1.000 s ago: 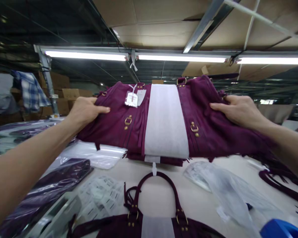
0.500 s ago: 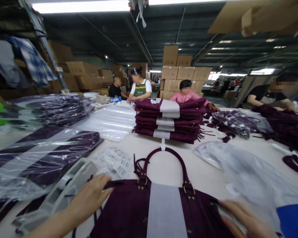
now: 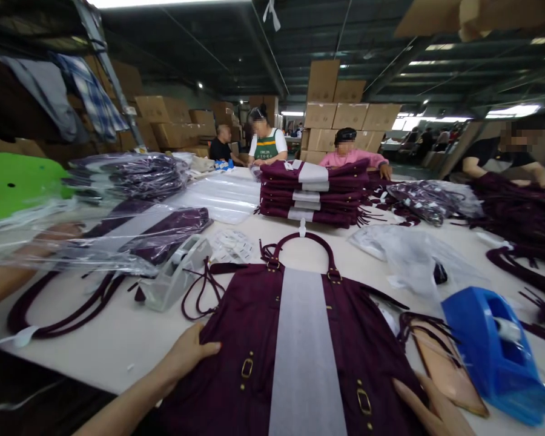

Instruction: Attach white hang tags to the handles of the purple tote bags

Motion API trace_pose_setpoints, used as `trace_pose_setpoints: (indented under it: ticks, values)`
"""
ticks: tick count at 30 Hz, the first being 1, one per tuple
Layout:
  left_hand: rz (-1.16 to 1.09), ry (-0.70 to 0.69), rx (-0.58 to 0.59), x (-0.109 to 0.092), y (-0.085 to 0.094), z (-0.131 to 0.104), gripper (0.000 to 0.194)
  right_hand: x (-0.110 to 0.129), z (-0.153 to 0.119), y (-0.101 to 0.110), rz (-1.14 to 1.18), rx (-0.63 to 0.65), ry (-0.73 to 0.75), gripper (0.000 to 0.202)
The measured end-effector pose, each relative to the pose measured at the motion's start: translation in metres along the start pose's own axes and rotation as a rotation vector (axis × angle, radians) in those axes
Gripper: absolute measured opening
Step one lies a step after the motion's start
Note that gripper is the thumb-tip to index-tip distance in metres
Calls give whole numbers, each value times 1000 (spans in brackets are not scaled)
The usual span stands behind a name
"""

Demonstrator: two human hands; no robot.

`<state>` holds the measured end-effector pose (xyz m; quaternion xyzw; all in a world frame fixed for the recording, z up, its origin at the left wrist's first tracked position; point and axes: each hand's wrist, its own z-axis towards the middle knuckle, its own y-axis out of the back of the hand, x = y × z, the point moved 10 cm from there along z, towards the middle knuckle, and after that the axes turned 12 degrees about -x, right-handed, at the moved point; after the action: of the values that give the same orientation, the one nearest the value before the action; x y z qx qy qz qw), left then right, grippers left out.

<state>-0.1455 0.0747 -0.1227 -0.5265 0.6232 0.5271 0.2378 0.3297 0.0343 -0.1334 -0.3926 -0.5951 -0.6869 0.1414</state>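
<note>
A dark purple handbag point(image 3: 236, 327) lies flat before me, a pale grey strip point(image 3: 306, 351) running down its middle. Its handle point(image 3: 329, 245) stretches away from me, with a white tag or wrap at the top. My left hand point(image 3: 188, 354) is closed on the bag's left edge, thumb on top and the other fingers partly hidden. At the lower right edge, my right hand point(image 3: 429, 402) grips the bag's side, partly cut off by the frame. Brass buckles point(image 3: 247, 367) show on the front.
Purple bags point(image 3: 313, 188) are stacked ahead. A blue tape dispenser point(image 3: 485, 345) and a phone-like object point(image 3: 445, 363) lie right; a grey dispenser point(image 3: 177, 272) and white labels point(image 3: 231, 245) lie left. Another person's arm point(image 3: 22, 266) reaches over a plastic-wrapped bag point(image 3: 163, 233). Several people work beyond.
Both my hands have moved down the bag's sides, towards me. The view has shifted, showing more of the bag's lower front, the blue dispenser and another person's arm at left.
</note>
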Motion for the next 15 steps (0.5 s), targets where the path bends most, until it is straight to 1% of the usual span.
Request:
trace_pose_setpoints:
  ticks: [1,3,5,6,8,9,11,12,13,14,15]
  values:
    - [-75,39,39,-3,-4,-2,48,3,-2,-4,54,59,-69,50]
    - [-136,108,94,-12,-7,-5,44,12,-6,-12,164,144,-170,51]
    - [-97,116,95,-24,-4,-3,38,24,-9,-16,237,169,-201,49]
    - [-31,88,73,-29,1,1,34,28,-9,-15,236,150,-189,48]
    - [159,-2,3,-39,11,11,27,33,-12,-10,142,81,-136,47]
    - [259,-42,-33,-42,16,14,25,34,-15,-3,69,6,-101,48]
    - [418,-97,-115,-42,26,15,23,43,-31,23,-51,-245,25,50]
    - [502,-168,-185,-46,32,11,25,52,-47,35,-70,-369,116,49]
    - [612,-295,-270,-54,35,3,29,63,-66,41,-64,-436,222,46]
    - [732,-477,-354,-67,33,-10,33,75,-86,40,-38,-443,335,42]
    - [842,-697,-418,-79,25,-29,36,86,-106,28,-7,-361,425,36]
